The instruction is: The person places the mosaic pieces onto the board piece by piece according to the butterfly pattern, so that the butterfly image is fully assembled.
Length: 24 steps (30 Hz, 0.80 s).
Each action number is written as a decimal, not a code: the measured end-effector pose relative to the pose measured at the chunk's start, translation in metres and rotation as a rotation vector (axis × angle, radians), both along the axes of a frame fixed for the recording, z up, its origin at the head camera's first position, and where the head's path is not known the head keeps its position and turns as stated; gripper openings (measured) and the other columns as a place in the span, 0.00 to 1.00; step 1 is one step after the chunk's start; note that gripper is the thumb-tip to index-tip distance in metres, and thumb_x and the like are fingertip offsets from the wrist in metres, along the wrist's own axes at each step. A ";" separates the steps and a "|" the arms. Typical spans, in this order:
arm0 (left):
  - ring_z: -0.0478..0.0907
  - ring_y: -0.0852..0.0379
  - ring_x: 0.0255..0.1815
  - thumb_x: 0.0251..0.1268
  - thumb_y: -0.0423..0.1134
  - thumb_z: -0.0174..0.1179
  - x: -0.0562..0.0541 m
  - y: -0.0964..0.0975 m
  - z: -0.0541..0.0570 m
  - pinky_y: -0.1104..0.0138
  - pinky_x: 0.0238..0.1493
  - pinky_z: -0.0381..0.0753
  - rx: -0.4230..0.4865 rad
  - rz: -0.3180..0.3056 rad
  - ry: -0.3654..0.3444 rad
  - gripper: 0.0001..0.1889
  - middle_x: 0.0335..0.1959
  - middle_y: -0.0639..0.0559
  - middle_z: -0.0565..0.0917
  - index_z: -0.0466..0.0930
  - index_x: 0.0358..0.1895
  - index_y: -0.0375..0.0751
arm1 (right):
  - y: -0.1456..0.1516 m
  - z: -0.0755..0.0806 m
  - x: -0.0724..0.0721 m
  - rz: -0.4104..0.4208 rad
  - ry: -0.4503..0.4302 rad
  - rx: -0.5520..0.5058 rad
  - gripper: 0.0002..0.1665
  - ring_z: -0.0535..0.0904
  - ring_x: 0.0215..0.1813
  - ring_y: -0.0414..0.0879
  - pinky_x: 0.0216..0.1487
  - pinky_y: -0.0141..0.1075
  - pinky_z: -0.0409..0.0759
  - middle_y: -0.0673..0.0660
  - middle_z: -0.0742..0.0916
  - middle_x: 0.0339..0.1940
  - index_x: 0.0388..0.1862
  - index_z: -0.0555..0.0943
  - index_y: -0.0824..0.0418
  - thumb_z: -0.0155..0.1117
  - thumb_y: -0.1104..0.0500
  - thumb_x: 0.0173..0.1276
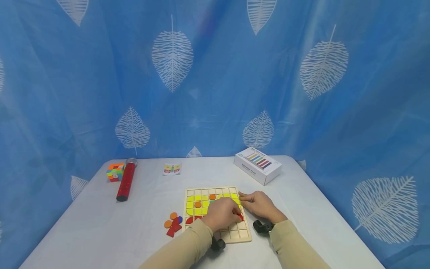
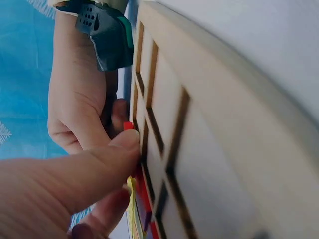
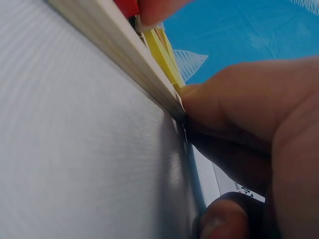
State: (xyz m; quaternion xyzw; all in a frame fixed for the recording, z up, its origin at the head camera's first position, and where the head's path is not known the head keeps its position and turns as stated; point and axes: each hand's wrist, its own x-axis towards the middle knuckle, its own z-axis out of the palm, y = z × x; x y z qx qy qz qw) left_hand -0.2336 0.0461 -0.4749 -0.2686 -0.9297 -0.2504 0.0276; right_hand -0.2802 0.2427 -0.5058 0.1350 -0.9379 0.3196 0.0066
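Note:
A wooden grid board (image 1: 246, 235) lies on the table with yellow, orange, green and red pieces set in its upper and middle cells. My left hand (image 1: 220, 213) reaches over the board and pinches a red piece (image 1: 240, 217) with a curved edge at the right-hand column. In the left wrist view, the thumb presses against that red piece (image 2: 128, 126), just over the grid. At the board's upper right edge, my right hand (image 1: 260, 205) grips the rim, its thumb (image 3: 199, 102) against the wood. The left hand hides part of the middle rows.
Loose red pieces (image 1: 174, 227), orange discs (image 1: 167, 223) and a blue piece lie left of the board. Farther back are a pattern card (image 1: 172, 169), a red tube (image 1: 126, 182), a puzzle cube (image 1: 115, 172) and a white box (image 1: 258, 165).

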 end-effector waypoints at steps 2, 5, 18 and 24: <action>0.75 0.70 0.30 0.55 0.44 0.79 -0.001 0.001 0.000 0.72 0.31 0.73 0.004 0.022 -0.007 0.08 0.28 0.68 0.86 0.93 0.37 0.52 | 0.001 0.000 0.000 0.003 0.008 0.000 0.15 0.78 0.70 0.52 0.67 0.54 0.76 0.42 0.85 0.64 0.54 0.89 0.51 0.69 0.51 0.71; 0.74 0.68 0.29 0.53 0.46 0.80 -0.003 0.001 0.000 0.70 0.29 0.72 0.000 0.048 -0.019 0.09 0.27 0.68 0.85 0.92 0.36 0.52 | 0.001 0.001 0.000 0.020 0.023 0.002 0.15 0.79 0.69 0.52 0.66 0.53 0.77 0.43 0.85 0.63 0.54 0.89 0.51 0.69 0.51 0.71; 0.75 0.69 0.30 0.63 0.45 0.73 -0.005 -0.001 -0.001 0.71 0.28 0.72 -0.042 0.012 0.006 0.02 0.27 0.69 0.86 0.93 0.34 0.55 | 0.003 0.000 0.001 0.030 0.032 0.016 0.16 0.79 0.69 0.51 0.65 0.52 0.78 0.42 0.85 0.64 0.55 0.89 0.50 0.69 0.50 0.71; 0.77 0.70 0.34 0.62 0.47 0.74 -0.008 -0.005 -0.004 0.70 0.33 0.73 -0.020 0.010 -0.044 0.02 0.30 0.70 0.87 0.94 0.36 0.58 | 0.002 0.000 0.001 0.010 0.017 0.006 0.16 0.79 0.70 0.52 0.66 0.53 0.77 0.41 0.85 0.64 0.54 0.89 0.51 0.69 0.50 0.71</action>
